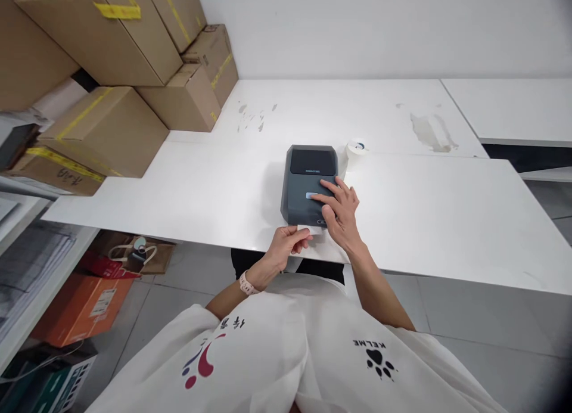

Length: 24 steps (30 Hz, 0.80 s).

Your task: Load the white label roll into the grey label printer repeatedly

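A dark grey label printer (308,174) stands near the front edge of the white table (447,222). My right hand (340,213) rests on its top, fingers spread, with the index finger on a pale button. A white label (310,229) sticks out of the printer's front slot. My left hand (286,245) pinches that label between thumb and fingers just below the table edge. A pink watch is on my left wrist.
A white roll of labels (356,152) stands just behind the printer on the right. Cardboard boxes (111,103) are stacked on the table's left and back left. Shelving, an orange box (80,306) and a bag (134,255) are on the floor to the left.
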Motion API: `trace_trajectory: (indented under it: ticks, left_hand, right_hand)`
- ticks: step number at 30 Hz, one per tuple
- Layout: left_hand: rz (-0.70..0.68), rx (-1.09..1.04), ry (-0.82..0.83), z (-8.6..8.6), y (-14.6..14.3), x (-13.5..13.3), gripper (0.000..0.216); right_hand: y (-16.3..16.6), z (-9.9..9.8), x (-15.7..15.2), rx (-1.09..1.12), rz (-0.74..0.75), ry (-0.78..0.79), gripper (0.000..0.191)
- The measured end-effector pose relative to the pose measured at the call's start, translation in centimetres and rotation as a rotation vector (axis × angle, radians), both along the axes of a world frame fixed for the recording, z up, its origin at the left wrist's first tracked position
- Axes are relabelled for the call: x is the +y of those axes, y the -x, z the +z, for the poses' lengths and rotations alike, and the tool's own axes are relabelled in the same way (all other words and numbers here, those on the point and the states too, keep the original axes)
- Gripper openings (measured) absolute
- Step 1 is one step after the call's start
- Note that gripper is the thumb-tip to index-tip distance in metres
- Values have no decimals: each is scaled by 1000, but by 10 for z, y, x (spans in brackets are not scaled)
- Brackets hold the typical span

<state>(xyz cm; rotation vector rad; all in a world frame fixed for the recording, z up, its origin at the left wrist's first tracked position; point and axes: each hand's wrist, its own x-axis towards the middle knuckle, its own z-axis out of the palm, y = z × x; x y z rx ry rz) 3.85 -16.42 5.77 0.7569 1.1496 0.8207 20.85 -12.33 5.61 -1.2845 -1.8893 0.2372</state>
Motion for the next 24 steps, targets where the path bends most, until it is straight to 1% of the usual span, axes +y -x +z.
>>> trace_trajectory:
  ticks: [3,5,8,10,12,14,15,17,19,20,21,24]
  left_hand:
    - [-2,20,-16,-2,0,-1,36]
    - [-2,29,-40,-4,0,-1,36]
    - [-49,45,-70,-5,3,-3,39]
    - [-69,66,-113,-5,9,-5,48]
    - [5,96,-185,-5,19,-6,55]
    - [142,139,-252,-4,31,-1,55]
    - [200,164,-284,-3,36,4,53]
    - [264,229,-359,-1,42,20,44]
    - [283,324,-456,1,44,41,29]
    - [271,382,-493,3,42,53,24]
    - [254,443,-515,4,39,65,28]
    - [123,587,-499,6,27,96,54]
  right_hand:
    - [0,9,1,-128,-54,-33,34]
    - [1,11,3,-166,-75,-43,29]
    - [3,3,0,-130,-52,-23,27]
    - [3,-6,-7,-50,-33,-35,32]
    - [4,-14,-16,21,-41,-72,43]
    - [5,-13,-21,42,-67,-114,54]
    - [6,-9,-20,36,-84,-135,59]
    - [8,9,-8,26,-107,-176,63]
    - [8,34,18,51,-102,-217,67]
    - [7,48,35,78,-87,-233,70]
    - [6,61,54,113,-65,-246,73]
    - [2,94,111,195,-13,-241,76]
